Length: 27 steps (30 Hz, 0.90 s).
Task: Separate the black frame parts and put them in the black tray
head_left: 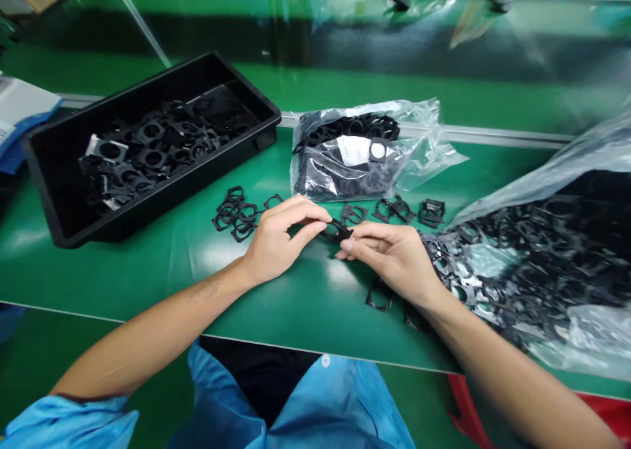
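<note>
Between my two hands, above the green table, is a small black plastic ring bracket [336, 229]. My left hand [286, 235] pinches its left end between thumb and fingertips. On its right end, the thumb and fingers of my right hand [389, 252] are closed. Fingers cover part of the piece, so its full outline is hidden. Left of my left hand lies a small cluster of similar black ring frames [235, 213]. Beyond my hands more loose frames [394, 209] lie in a row. One single frame [378, 299] is below my right hand.
A black tray [148, 215] of black parts stands at the left. At the back is a clear plastic bag [419, 146] of parts with a white label. A large open bag spills many black parts [542, 265] at the right. The green table's [296, 317] front edge runs near my body.
</note>
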### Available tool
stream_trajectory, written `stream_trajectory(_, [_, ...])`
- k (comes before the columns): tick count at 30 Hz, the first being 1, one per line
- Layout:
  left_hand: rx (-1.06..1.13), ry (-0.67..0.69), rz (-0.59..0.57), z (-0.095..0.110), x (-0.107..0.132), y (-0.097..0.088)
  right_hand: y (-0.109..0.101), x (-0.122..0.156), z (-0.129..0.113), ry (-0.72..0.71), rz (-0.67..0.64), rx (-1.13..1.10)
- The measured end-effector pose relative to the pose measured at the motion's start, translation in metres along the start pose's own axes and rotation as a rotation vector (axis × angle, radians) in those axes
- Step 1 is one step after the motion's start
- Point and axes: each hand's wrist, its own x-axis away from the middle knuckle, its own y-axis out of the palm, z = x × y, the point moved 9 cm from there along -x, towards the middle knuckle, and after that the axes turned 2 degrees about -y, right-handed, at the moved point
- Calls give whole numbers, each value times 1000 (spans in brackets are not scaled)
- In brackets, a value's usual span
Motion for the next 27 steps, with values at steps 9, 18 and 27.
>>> stream_trajectory(9, [-26,35,-7,2,2,3,0,2,-3,-53,13,25])
stream_trajectory(18, [-36,-14,19,1,4,2,-2,1,-4,-63,20,50])
stream_trajectory(27, [36,-52,41,-2,1,-4,-8,0,-7,-30,101,91])
